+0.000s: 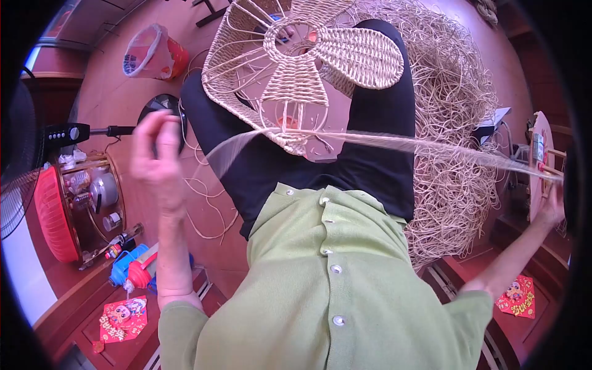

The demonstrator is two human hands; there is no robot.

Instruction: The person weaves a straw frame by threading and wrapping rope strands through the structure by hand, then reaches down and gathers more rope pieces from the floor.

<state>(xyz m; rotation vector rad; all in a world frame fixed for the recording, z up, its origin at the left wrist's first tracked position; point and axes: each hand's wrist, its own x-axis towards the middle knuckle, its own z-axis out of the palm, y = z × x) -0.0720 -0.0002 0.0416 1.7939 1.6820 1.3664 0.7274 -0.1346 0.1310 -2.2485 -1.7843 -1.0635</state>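
A partly woven basket-like piece [293, 65] of pale twisted cord lies across my lap, with a round ring at its centre, woven petal-shaped panels and bare cord spokes. A length of cord [419, 143], blurred by motion, runs from the near edge of the weave to the far right. My right hand [550, 209] is stretched out there, its fingers closed at the end of the cord. To the left of the weave my left hand [157, 151] is raised, apart from it. Its fingers look bent but are smeared, so their grip is unclear.
A large heap of loose cord [447, 123] covers the floor at my right. A lined waste bin [155, 54] stands at the front left. A fan [61, 132] and a tray stand [108, 197] with jars and a kettle are at my left. A round wooden stool [539, 163] is at the right.
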